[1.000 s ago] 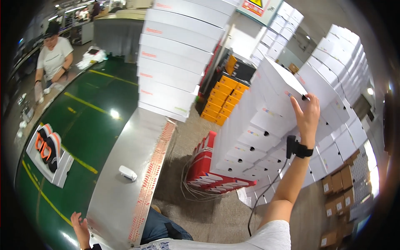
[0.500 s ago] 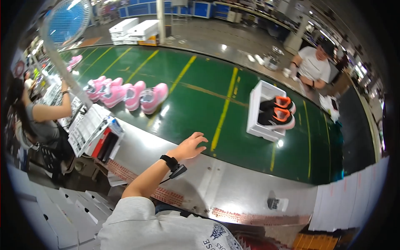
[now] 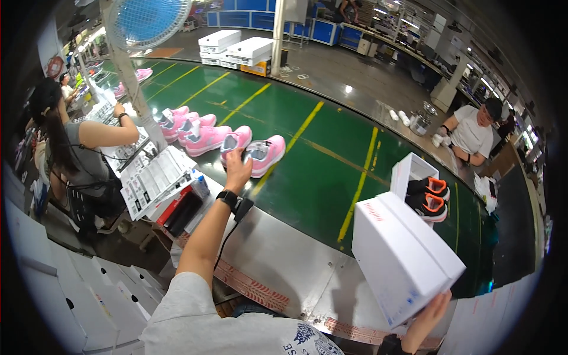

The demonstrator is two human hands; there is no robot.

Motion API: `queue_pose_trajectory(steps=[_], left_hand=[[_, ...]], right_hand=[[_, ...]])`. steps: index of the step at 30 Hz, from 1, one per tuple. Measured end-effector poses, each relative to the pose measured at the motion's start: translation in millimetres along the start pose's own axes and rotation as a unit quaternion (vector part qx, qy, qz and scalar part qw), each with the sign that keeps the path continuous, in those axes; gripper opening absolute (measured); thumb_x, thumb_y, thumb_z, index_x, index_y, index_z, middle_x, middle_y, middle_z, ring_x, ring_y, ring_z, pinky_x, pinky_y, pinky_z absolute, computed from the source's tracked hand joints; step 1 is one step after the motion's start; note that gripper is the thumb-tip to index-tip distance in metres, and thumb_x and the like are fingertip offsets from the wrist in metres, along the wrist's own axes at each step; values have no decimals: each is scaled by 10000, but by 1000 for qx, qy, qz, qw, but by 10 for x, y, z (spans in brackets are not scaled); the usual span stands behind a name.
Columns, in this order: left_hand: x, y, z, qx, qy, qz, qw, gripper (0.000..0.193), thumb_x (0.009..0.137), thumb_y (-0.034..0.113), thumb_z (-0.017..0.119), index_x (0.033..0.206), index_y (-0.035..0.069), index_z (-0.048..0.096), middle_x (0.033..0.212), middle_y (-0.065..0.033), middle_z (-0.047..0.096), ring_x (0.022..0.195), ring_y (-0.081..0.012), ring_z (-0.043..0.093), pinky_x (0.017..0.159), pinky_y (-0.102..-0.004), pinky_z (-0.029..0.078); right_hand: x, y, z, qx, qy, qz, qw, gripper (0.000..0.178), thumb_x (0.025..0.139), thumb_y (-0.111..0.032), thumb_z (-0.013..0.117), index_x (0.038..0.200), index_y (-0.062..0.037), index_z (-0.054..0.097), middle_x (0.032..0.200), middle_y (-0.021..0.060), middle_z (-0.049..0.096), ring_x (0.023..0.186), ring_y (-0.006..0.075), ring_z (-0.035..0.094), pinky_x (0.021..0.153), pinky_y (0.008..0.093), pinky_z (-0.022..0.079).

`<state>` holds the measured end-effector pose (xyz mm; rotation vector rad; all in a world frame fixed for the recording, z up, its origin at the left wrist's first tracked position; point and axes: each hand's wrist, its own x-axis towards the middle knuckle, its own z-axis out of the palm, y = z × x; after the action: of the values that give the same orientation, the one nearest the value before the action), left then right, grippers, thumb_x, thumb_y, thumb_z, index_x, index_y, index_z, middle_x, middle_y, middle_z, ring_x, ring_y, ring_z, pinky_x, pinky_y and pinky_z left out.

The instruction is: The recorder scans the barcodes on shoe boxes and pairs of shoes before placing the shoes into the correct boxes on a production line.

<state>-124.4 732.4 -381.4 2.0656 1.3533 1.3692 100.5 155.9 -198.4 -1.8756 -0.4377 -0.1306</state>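
Note:
My left hand [image 3: 238,170] is at the collars of two pink sneakers, a nearer one [image 3: 271,155] and the one beside it [image 3: 235,141]. Its fingers close around their adjoining edges; the grip is partly hidden. At the lower right, my right hand [image 3: 432,313] supports a closed white shoebox [image 3: 393,248] from its lower end, tilted above the metal ledge. Behind that box, an open white shoebox [image 3: 408,167] stands on the green belt with black-and-orange sneakers [image 3: 431,204] at its side, partly covered from view.
More pink sneakers [image 3: 198,135] line the green conveyor belt [image 3: 307,168]. Papers [image 3: 155,183] and a fan [image 3: 148,23] are at left, near a seated co-worker [image 3: 71,142]. Another co-worker [image 3: 473,133] is across the belt. White boxes [image 3: 77,302] fill the lower left.
My left hand has moved left and away from me, from the belt's near edge to the pink sneakers. My right hand has come into view holding a white shoebox. The view has shifted left.

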Motion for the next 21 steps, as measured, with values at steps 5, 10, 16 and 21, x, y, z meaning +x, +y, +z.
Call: queue_pose_trajectory(steps=[5,10,16,21], left_hand=[[393,-198,174,9,-91,-118,989,623,813,244,720,1339,22,470,1320,-254,528,1261,-372,496,1057,-444,398],[498,-203,283,-93,-51,-145,984,312,817,154,696,1079,-5,637,987,-187,690,939,-334,669,850,-409,523],[425,612,-25,-229,-42,-83,969,120,919,113,665,971,5,660,841,-65,686,743,-134,653,702,-283,524],[100,2049,-941,-550,-135,4,824,83,955,15,616,1038,8,616,909,-19,634,824,-70,611,739,-210,498]], right_hand=[[134,-604,913,-128,-167,-170,963,434,807,-87,652,1196,47,512,1291,159,461,1175,311,475,1034,383,357],[297,-806,1405,-265,-255,-375,851,543,798,-177,744,1277,-33,533,1266,159,511,1181,361,484,1089,499,305],[309,-786,1563,-267,-224,-399,848,536,804,-221,755,1283,-83,560,1228,138,532,1150,340,496,1013,493,343],[427,-841,1670,-271,-214,-423,838,534,777,-256,787,1248,-102,587,1181,116,553,1114,326,514,962,467,365]])
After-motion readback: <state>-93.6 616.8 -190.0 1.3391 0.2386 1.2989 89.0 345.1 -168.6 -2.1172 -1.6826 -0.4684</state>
